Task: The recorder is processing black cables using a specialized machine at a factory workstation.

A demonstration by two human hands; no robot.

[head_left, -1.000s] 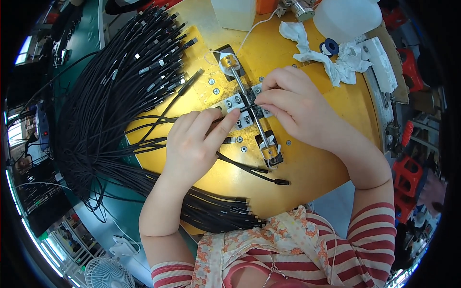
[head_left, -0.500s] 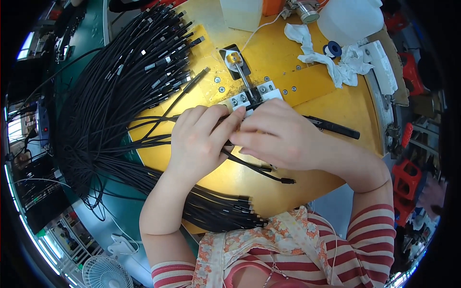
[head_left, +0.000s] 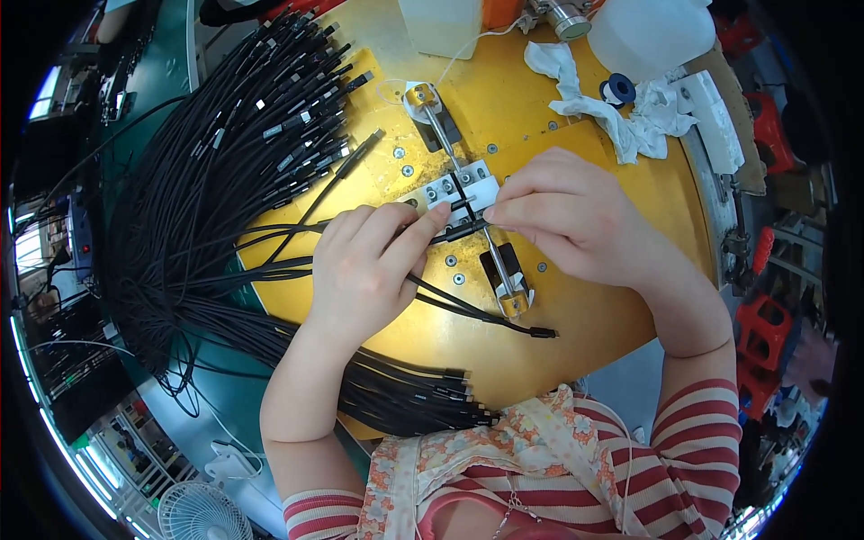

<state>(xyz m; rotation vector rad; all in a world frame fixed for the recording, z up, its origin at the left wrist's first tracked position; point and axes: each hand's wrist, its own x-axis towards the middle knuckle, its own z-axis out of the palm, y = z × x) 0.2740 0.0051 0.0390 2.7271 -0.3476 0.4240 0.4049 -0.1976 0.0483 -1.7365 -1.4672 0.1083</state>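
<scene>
A black cable (head_left: 461,231) lies along the near side of a small white clamping block (head_left: 477,193) with screws. My left hand (head_left: 364,261) is closed round the cable, its index fingertip against the block; other cable strands pass beneath the palm. At the block's right end, my right hand (head_left: 576,220) is pinched, thumb and index tips at the cable's end; the other fingers are curled. Two metal rods with brass ends, one far (head_left: 436,121) and one near (head_left: 504,274), point at the block. A loose cable plug (head_left: 543,333) lies nearer me.
A large bundle of black cables (head_left: 207,180) covers the left side, with more cable ends (head_left: 423,396) near my apron. White crumpled tissue (head_left: 630,126), a blue spool (head_left: 619,90) and a translucent jug (head_left: 652,40) stand at the far right of the yellow plate (head_left: 594,315).
My right hand has drawn back to the right, uncovering the block and the near rod. A long black piece that stuck out beneath my right forearm is no longer visible. My left hand has barely shifted.
</scene>
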